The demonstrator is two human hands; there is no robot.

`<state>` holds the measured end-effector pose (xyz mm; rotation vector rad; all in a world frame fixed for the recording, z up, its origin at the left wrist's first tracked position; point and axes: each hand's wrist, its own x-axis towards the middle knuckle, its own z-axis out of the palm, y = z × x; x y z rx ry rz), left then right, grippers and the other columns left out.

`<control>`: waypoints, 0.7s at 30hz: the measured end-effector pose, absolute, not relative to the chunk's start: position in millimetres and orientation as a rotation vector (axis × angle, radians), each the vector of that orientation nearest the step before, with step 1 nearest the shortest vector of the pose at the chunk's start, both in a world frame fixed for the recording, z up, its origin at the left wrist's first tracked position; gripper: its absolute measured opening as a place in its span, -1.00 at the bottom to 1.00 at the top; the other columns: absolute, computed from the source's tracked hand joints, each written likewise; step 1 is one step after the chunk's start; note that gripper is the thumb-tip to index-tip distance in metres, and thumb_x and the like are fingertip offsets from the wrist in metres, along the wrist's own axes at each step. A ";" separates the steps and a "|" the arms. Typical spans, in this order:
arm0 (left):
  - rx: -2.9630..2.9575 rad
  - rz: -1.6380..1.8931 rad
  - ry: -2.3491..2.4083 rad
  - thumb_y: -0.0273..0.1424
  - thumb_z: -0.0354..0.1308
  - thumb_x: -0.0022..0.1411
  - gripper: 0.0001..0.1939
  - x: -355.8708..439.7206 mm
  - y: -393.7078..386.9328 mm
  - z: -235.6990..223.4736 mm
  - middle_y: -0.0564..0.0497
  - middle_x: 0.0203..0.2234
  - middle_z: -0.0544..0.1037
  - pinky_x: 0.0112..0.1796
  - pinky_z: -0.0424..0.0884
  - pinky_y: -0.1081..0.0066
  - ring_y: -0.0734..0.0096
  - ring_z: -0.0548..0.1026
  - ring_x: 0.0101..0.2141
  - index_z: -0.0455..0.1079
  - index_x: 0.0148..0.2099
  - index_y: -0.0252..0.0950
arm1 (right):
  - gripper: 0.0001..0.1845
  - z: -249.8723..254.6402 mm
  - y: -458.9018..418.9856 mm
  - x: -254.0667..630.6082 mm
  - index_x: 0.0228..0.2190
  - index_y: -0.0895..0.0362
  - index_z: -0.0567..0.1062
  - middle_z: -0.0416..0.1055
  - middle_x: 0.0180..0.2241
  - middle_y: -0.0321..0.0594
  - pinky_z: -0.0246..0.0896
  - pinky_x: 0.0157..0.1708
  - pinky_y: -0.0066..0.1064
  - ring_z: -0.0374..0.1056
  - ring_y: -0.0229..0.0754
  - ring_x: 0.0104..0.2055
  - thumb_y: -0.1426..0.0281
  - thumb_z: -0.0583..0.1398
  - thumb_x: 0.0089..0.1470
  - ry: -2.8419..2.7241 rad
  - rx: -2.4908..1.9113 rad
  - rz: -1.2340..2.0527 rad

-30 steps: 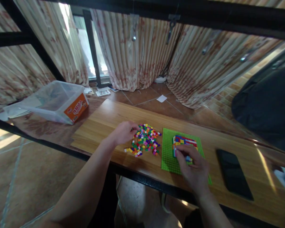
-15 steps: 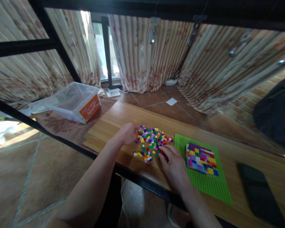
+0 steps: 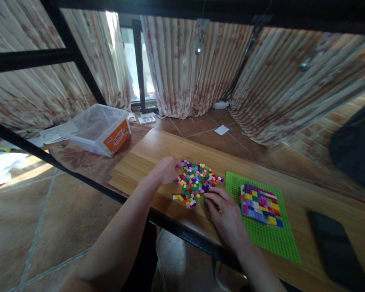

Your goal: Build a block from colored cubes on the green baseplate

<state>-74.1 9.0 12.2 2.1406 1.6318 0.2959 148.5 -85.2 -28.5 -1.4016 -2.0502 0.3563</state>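
Note:
A loose pile of small coloured toy bricks [image 3: 197, 178] lies on the wooden table. At its left edge is my left hand [image 3: 168, 169], fingers curled and drawn together; whatever is between them is hidden. My right hand [image 3: 226, 211] rests at the pile's lower right side, thumb and index finger nearly meeting beside a green brick. What those fingertips hold is too small to make out. To the right, a layered block of joined bricks [image 3: 261, 205] in many colours stands on a green studded baseplate [image 3: 276, 241], with neither hand on it.
A black phone [image 3: 336, 247] lies on the table [image 3: 152, 150] right of the baseplate. Beyond the table's left end stands a clear plastic bin [image 3: 94, 129] with an orange label. A dark metal bar [image 3: 182, 233] runs along the table's near edge.
My right hand has left the brick block and moved left to the pile. The left hand stays at the pile's left edge. The view has swung, shifting the scene rightward.

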 end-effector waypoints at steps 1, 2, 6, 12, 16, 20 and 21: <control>2.136 0.322 1.676 -0.60 -0.01 0.08 -0.65 -73.9 9.7 12.3 -0.04 -0.39 0.61 -0.31 0.34 0.46 0.37 0.51 -0.34 0.56 -0.21 -0.31 | -0.77 -28.1 -85.7 149.0 -0.27 0.09 0.57 0.45 -0.12 -0.13 0.34 -0.07 -0.23 0.40 -0.12 -0.10 0.43 0.10 0.16 -2.050 -1.407 0.355; 2.137 0.344 1.712 -0.59 -0.02 0.09 -0.65 -73.5 10.5 12.1 -0.05 -0.37 0.61 -0.29 0.35 0.45 0.35 0.52 -0.32 0.56 -0.19 -0.31 | -0.77 -27.9 -86.1 149.6 -0.27 0.09 0.57 0.45 -0.11 -0.13 0.34 -0.07 -0.23 0.40 -0.12 -0.10 0.43 0.10 0.16 -2.053 -1.412 0.353; 2.130 0.382 1.793 -0.56 0.00 0.12 -0.64 -69.9 14.6 8.8 -0.08 -0.34 0.60 -0.23 0.38 0.41 0.32 0.52 -0.30 0.53 -0.11 -0.31 | -0.78 -27.5 -86.6 151.4 -0.27 0.10 0.56 0.45 -0.11 -0.13 0.34 -0.07 -0.24 0.40 -0.12 -0.10 0.42 0.10 0.17 -2.070 -1.425 0.346; 2.167 0.335 1.811 -0.51 0.05 0.13 -0.71 -58.7 18.9 2.5 -0.07 -0.29 0.57 -0.18 0.38 0.40 0.30 0.50 -0.22 0.51 -0.13 -0.27 | -0.79 -27.3 -85.9 151.3 -0.28 0.10 0.56 0.46 -0.13 -0.13 0.34 -0.07 -0.24 0.39 -0.12 -0.10 0.41 0.11 0.18 -2.068 -1.432 0.342; 2.183 0.295 1.884 -0.49 0.04 0.15 -0.78 -52.5 18.6 1.3 -0.13 -0.27 0.55 -0.18 0.38 0.35 0.23 0.50 -0.20 0.50 -0.22 -0.31 | -0.79 -28.2 -86.0 152.1 -0.27 0.11 0.56 0.45 -0.12 -0.12 0.34 -0.07 -0.24 0.39 -0.12 -0.10 0.41 0.10 0.18 -2.068 -1.428 0.347; 2.190 0.310 1.852 -0.51 0.05 0.11 -0.82 -54.5 18.1 2.0 -0.12 -0.34 0.55 -0.25 0.38 0.34 0.23 0.50 -0.28 0.48 -0.30 -0.32 | -0.79 -28.3 -85.6 153.4 -0.29 0.09 0.56 0.45 -0.12 -0.13 0.34 -0.09 -0.24 0.40 -0.13 -0.11 0.42 0.10 0.17 -2.050 -1.427 0.366; 2.182 0.329 1.828 -0.51 0.06 0.10 -0.84 -56.5 18.1 2.5 -0.10 -0.36 0.55 -0.27 0.37 0.35 0.25 0.50 -0.30 0.48 -0.31 -0.32 | -0.79 -27.8 -85.5 153.4 -0.28 0.09 0.56 0.45 -0.12 -0.13 0.34 -0.08 -0.24 0.40 -0.13 -0.11 0.42 0.10 0.17 -2.043 -1.431 0.375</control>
